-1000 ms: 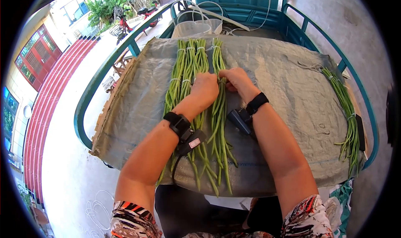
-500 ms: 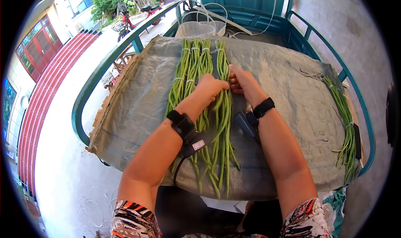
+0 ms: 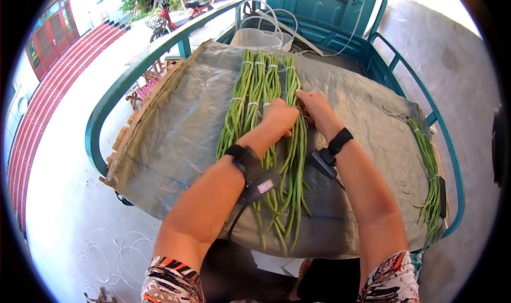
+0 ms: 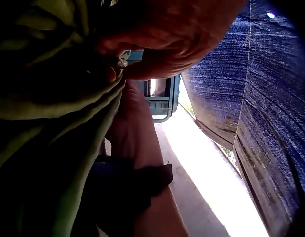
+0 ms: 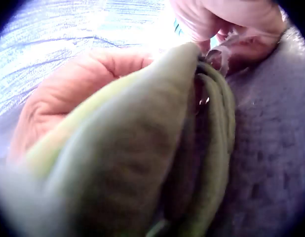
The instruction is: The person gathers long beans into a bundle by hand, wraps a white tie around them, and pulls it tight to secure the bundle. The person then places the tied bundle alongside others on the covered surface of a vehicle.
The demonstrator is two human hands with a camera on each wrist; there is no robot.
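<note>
Barely anything has shifted in the last second: both hands are still working the same spot and have only crept a touch closer together, while the head view has swung so the whole load is leaning a bit differently.

The left hand (image 3: 279, 117) is curling over the loose bundle of long thin green beans (image 3: 294, 164), about halfway along it, with its fingers wrapping the pods from the left. The right hand (image 3: 315, 107) is coming in from the other side, just beside the left one. In the right wrist view its fingertips (image 5: 226, 29) are pinching in tight at the top of the pods, so both hands are gripping, not spread. Can't tell whether there's a tie between those fingers, too blurry.

That bundle is lying lengthwise on the grey woven tarp (image 3: 170, 133), with its loose tips hanging over the near edge. It's the rightmost of the row, touching the three bundles of the same beans bound with white ties (image 3: 250, 95) on its left.

Well apart, at the tarp's right edge, another thin bunch of green beans (image 3: 428, 164) is lying on its own. The teal metal rail (image 3: 125, 87) is running round the cart bed, with clear plastic tubs (image 3: 255, 37) sitting past the far end of the tarp and a red scooter (image 3: 199, 5) parked behind.
</note>
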